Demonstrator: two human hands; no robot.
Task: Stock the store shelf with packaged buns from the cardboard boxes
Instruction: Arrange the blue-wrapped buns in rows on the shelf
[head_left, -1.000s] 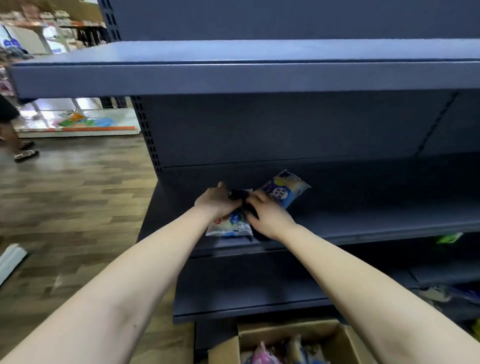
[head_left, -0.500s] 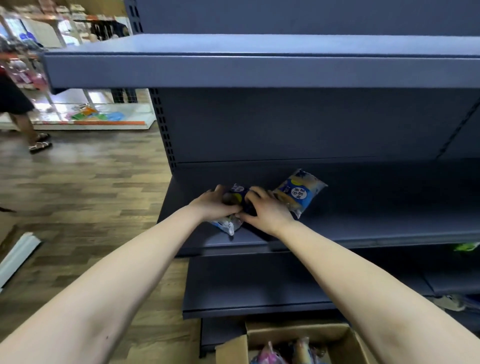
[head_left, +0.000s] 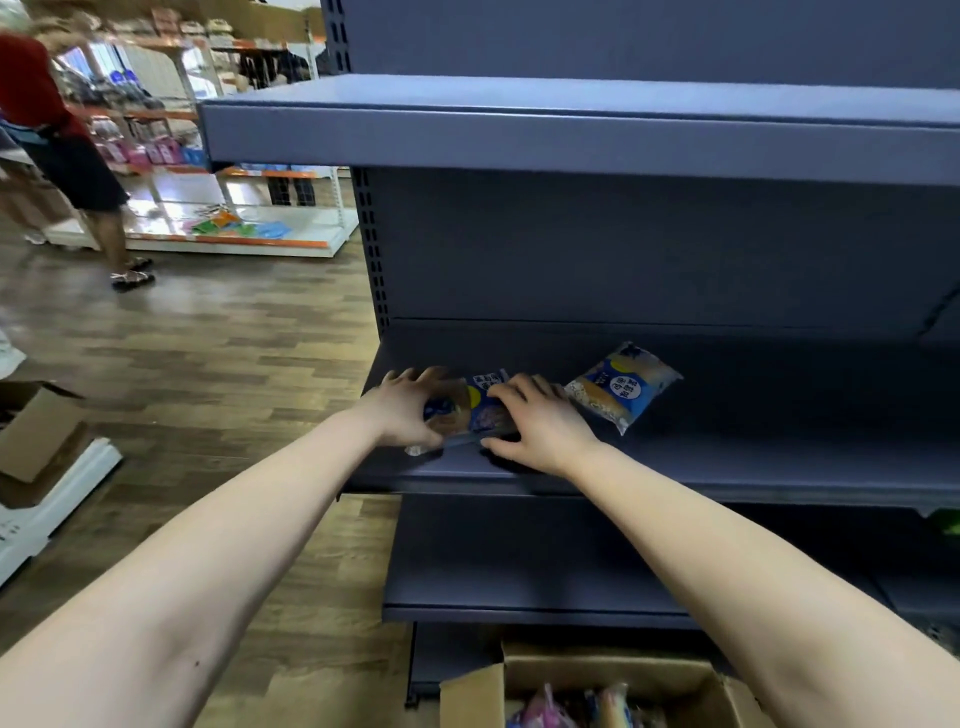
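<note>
The dark blue shelf unit fills the right and centre of the frame. Its middle shelf runs across mid-frame and carries the only stock in view. At the bottom edge, an open cardboard box stands on the floor with more wrapped goods inside.

Two packs are on the middle shelf. A blue bun pack lies tilted, right of centre. The held bun pack is at the shelf's left end, near the front lip and just beside the other one.

The left grip is curled round the held pack's left end. The right grip covers its right end, fingers over the top and thumb at the front edge. Both are closed on the wrapper.

The step appears to be seating this pack. It would go best lowered flat, then slid back from the lip so it cannot tip off. Squaring it with the shelf's left end and turning the label forward would help. Keep the pressure light, because the bun inside probably crushes easily. The tilted neighbour likely wants straightening afterwards so that a row can form.
</note>
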